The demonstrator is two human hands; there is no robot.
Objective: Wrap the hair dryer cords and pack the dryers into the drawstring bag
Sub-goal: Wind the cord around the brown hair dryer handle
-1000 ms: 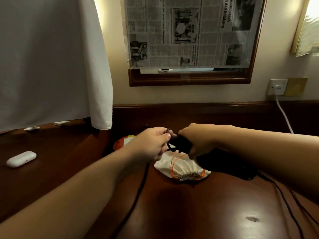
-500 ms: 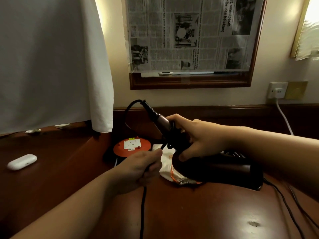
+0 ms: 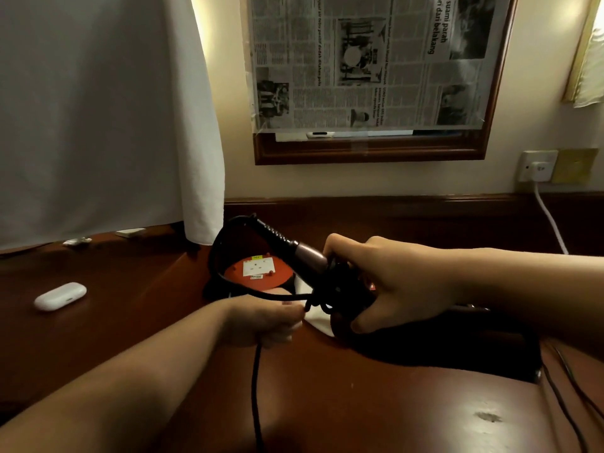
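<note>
A dark hair dryer (image 3: pixel 434 348) lies on the wooden table with its handle (image 3: pixel 310 258) tilted up to the left. My right hand (image 3: pixel 385 282) grips the dryer where the handle joins the body. Its black cord (image 3: pixel 225 250) loops out of the handle end, curves down and passes into my left hand (image 3: pixel 264 318), which is closed on it, then runs toward me. Coils of cord sit around the handle base. A white drawstring bag (image 3: pixel 315 318) lies under the dryer, mostly hidden.
An orange round extension reel (image 3: pixel 258 269) sits behind the hands. A white earbud case (image 3: pixel 60 295) lies at left. A white curtain (image 3: pixel 98 109) hangs at back left. A wall socket (image 3: pixel 537 166) with a white cable is at right. Thin black cables (image 3: pixel 568 397) trail at lower right.
My left hand has moved right and up, pulling the cord toward the handle base. The dryer's handle has lowered slightly while my right hand keeps its grip.
</note>
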